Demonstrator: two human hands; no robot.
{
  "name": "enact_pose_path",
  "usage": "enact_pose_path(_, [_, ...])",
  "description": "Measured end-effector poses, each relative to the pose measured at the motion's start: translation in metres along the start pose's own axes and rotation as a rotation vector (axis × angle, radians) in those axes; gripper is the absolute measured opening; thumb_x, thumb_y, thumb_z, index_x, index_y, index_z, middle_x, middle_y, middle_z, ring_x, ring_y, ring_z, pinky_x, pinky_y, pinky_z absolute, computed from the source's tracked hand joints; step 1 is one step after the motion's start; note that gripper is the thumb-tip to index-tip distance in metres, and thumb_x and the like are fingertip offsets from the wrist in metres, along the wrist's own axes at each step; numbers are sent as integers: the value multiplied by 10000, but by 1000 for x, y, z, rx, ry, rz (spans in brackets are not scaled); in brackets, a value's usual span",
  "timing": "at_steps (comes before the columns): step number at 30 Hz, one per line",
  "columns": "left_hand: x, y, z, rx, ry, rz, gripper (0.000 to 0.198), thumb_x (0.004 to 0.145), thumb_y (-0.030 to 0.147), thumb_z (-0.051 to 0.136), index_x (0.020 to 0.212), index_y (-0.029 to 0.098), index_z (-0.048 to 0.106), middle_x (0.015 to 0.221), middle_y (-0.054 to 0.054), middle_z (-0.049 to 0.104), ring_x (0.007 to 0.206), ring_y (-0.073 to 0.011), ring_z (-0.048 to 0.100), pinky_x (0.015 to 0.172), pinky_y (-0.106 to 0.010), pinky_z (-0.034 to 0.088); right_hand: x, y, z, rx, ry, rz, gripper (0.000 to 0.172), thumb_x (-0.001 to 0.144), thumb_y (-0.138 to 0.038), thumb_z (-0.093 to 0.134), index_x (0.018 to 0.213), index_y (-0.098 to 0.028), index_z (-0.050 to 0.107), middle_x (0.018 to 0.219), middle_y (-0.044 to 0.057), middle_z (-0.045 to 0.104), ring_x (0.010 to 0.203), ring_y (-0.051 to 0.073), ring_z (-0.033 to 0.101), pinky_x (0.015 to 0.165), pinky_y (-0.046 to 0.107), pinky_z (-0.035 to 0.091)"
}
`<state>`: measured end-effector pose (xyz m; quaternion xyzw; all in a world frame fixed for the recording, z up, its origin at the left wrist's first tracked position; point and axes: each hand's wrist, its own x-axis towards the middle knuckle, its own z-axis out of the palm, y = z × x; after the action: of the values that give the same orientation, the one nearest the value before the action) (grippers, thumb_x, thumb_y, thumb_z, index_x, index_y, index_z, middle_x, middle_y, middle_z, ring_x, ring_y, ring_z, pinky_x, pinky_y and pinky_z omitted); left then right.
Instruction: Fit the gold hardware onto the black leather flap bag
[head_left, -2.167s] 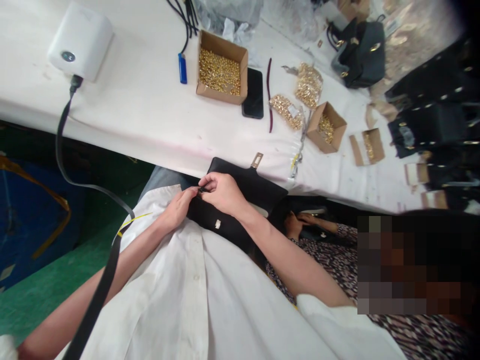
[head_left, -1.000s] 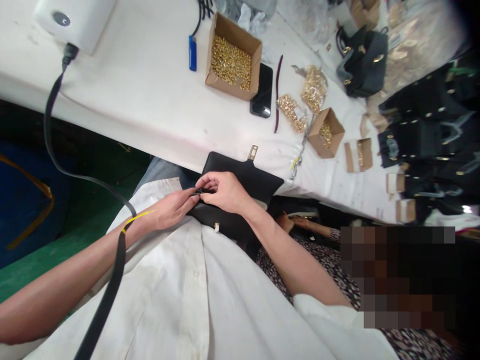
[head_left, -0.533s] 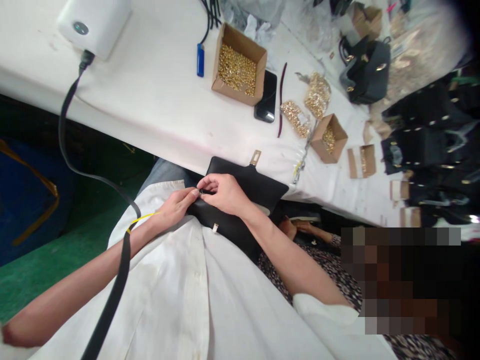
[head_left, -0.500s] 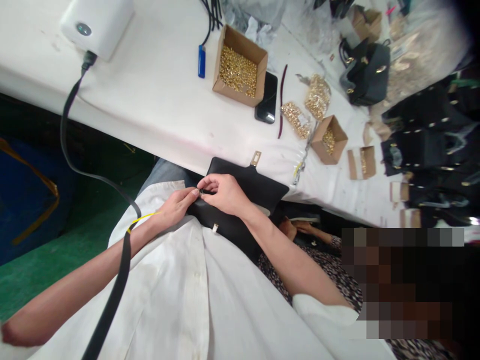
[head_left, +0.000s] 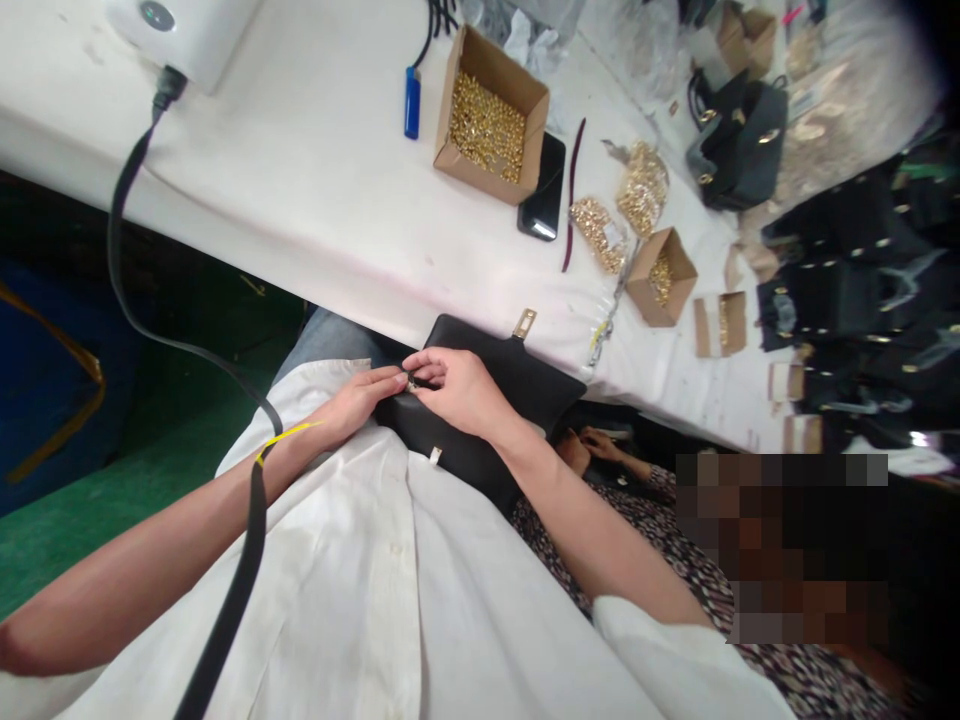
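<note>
Right hand [head_left: 461, 388] pinches thumb and forefinger shut on a small metal fitting [head_left: 411, 380] at the end of a black handbag [head_left: 525, 385]. The left hand [head_left: 358, 402] meets it with nearly straight fingertips [head_left: 391, 377] pressed to the same spot; its thumb is hidden, so its grip cannot be told. The bag lies on the person's lap, its gold clasp [head_left: 523, 323] against the near edge of the white table [head_left: 300, 180]. A box of gold hardware [head_left: 489, 115], a phone [head_left: 544, 185] and a blue lighter [head_left: 412, 102] sit toward the far edge.
</note>
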<state>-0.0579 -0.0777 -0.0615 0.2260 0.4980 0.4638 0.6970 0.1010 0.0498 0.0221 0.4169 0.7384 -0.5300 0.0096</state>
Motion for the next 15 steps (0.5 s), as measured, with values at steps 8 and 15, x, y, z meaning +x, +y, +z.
enact_pose_path(8, [0, 4, 2, 103, -24, 11, 392, 1042, 565, 641, 879, 208, 659, 853, 11, 608, 833, -203, 534, 761, -340, 381, -16, -14, 0, -176, 115, 81, 339, 857, -153, 855, 1174, -273, 855, 1063, 58, 863, 1012, 280, 834, 949, 427, 692])
enact_pose_path(15, [-3, 8, 2, 126, -37, 17, 401, 1041, 571, 619, 856, 216, 630, 823, 15, 563, 811, -203, 507, 744, -351, 360, -15, -5, 2, -139, 111, 93, 302, 849, -180, 857, 1137, -272, 847, 997, 33, 852, 928, 230, 817, 873, 363, 687])
